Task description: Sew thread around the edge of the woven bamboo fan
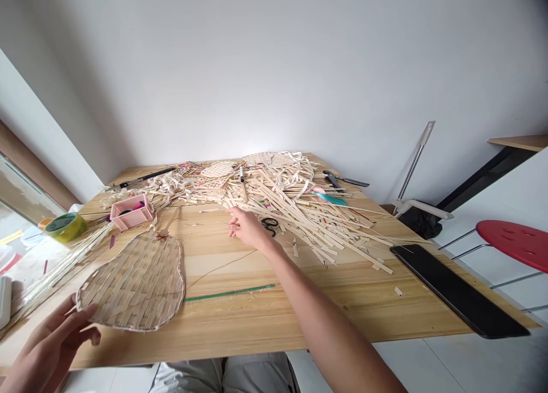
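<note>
A woven bamboo fan (135, 281) with a wrapped rim is at the table's left front, its handle end pointing away from me. My left hand (60, 336) grips the fan's lower left edge between thumb and fingers. Over the middle of the table is my right hand (247, 228), fingers curled together; what they hold, if anything, is too small to make out. A thin brown cord (222, 265) runs from near the fan toward my right forearm. Black-handled scissors (269, 226) lie just right of that hand, partly hidden. A green strip (231, 293) lies beside the fan.
Loose bamboo strips (308, 221) cover the back and right of the table. A pink basket (132, 212), a roll of yellow tape (66, 227) and a bundle of thin strips (72, 259) are on the left. A long black tray (454, 287) lies at the right edge.
</note>
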`<state>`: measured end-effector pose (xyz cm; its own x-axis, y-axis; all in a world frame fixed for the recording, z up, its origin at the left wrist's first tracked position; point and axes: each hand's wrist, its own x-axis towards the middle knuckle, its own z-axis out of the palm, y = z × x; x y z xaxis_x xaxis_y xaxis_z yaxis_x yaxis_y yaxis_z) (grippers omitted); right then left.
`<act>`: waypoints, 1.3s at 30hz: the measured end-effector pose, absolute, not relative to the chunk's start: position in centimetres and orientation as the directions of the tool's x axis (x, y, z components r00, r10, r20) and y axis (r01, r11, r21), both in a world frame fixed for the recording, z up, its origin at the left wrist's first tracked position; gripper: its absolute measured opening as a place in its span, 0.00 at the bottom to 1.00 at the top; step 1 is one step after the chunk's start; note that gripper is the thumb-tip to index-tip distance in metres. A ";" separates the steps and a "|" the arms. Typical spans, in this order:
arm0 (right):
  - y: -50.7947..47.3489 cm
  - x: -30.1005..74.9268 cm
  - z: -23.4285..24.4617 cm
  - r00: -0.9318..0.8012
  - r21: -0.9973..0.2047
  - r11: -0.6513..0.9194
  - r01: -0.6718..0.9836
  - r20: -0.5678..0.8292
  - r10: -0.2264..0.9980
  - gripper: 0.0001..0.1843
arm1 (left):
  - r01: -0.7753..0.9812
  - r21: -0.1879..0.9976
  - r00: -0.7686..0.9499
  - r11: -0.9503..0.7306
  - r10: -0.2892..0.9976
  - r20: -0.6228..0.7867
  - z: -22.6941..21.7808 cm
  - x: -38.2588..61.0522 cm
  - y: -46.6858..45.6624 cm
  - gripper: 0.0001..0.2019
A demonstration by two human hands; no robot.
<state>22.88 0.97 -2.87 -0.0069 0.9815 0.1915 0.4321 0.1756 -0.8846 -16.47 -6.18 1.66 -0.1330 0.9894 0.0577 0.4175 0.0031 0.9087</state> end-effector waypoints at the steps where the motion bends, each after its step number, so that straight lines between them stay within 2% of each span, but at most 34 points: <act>1: 1.0 22.8 -2.8 -0.003 -0.890 0.182 0.419 0.198 0.980 0.21 | 0.365 0.930 -0.133 0.036 0.991 0.014 1.6 -16.6 -6.3 0.05; 3: 1.1 22.6 -2.6 0.011 -0.904 0.195 0.380 0.216 0.976 0.11 | 0.252 0.963 -0.116 0.093 0.991 -0.066 1.5 -16.9 -6.5 0.04; 7: 1.1 22.3 -2.1 0.055 -0.942 0.226 0.249 0.247 0.967 0.03 | 0.204 0.978 -0.149 0.029 0.989 0.002 1.8 -16.9 -6.8 0.01; 10: 1.2 22.2 -1.7 0.051 -0.964 0.244 0.108 0.251 0.967 0.09 | 0.085 0.996 -0.188 0.020 0.982 -0.004 2.2 -15.6 -6.3 0.05; 14: 1.1 22.0 -1.1 -0.020 -0.964 0.257 -0.064 0.258 0.966 0.17 | -0.157 0.976 -0.144 -0.148 0.982 0.125 2.6 -12.5 -3.9 0.06; 18: 0.3 21.5 -0.2 -0.093 -0.947 0.283 -0.154 0.299 0.950 0.16 | -0.318 0.912 -0.069 -0.259 0.966 0.250 3.1 -9.0 -0.9 0.16; 22: -0.2 21.2 0.5 -0.096 -0.922 0.310 -0.233 0.339 0.936 0.13 | -0.381 0.881 0.024 -0.279 0.950 0.311 4.0 -6.3 1.0 0.15; 26: -0.3 21.5 0.8 -0.107 -0.905 0.290 -0.310 0.336 0.936 0.16 | -0.389 0.889 0.131 -0.243 0.940 0.314 5.0 -4.9 2.1 0.14; 29: -0.4 21.9 1.1 -0.136 -0.909 0.265 -0.322 0.321 0.937 0.19 | -0.383 0.894 0.183 -0.233 0.930 0.320 5.6 -4.4 3.2 0.12; 32: -0.6 22.3 1.4 -0.122 -0.926 0.264 -0.270 0.304 0.945 0.17 | -0.373 0.901 0.225 -0.223 0.920 0.321 5.8 -4.1 4.5 0.13; 39: 0.1 22.9 0.9 0.080 -0.945 0.320 -0.068 0.315 0.946 0.14 | -0.364 0.904 0.261 -0.225 0.907 0.331 4.8 -2.7 7.6 0.13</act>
<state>22.94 0.13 0.88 0.0795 0.9458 0.3148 -0.0676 0.3202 -0.9449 -2.69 7.56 4.82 0.2606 0.9069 0.3311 -0.3640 -0.2254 0.9037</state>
